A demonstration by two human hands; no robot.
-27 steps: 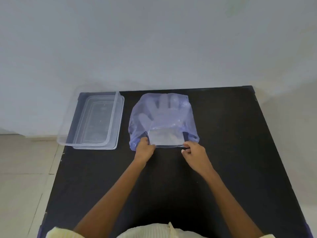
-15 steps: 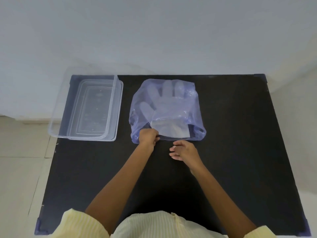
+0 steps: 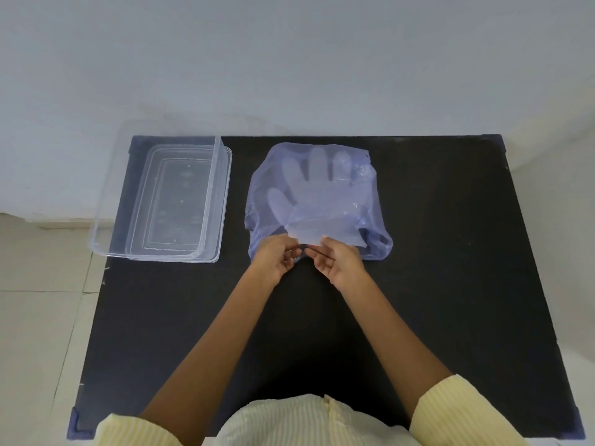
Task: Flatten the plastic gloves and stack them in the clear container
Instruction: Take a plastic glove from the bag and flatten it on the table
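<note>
A thin blue plastic bag [image 3: 375, 191] lies at the middle back of the black table, with clear plastic gloves [image 3: 317, 191] showing through it, fingers pointing away from me. The gloves' cuff end sticks out of the bag's near opening. My left hand [image 3: 277, 257] and my right hand [image 3: 338, 260] meet at that near edge, fingertips pinching the thin plastic of the cuff and bag rim; which layer each holds I cannot tell. The clear container [image 3: 109, 201] stands to the left, with nothing inside.
The black table [image 3: 450, 284] runs up to a white wall at the back. Tiled floor lies beyond its left edge. The container overhangs the table's back left corner slightly. Yellow striped sleeves show at the bottom.
My right hand moved left from the bag's right corner to meet my left hand at the middle of the opening. The gloves' cuff now sits crumpled and pulled nearer.
</note>
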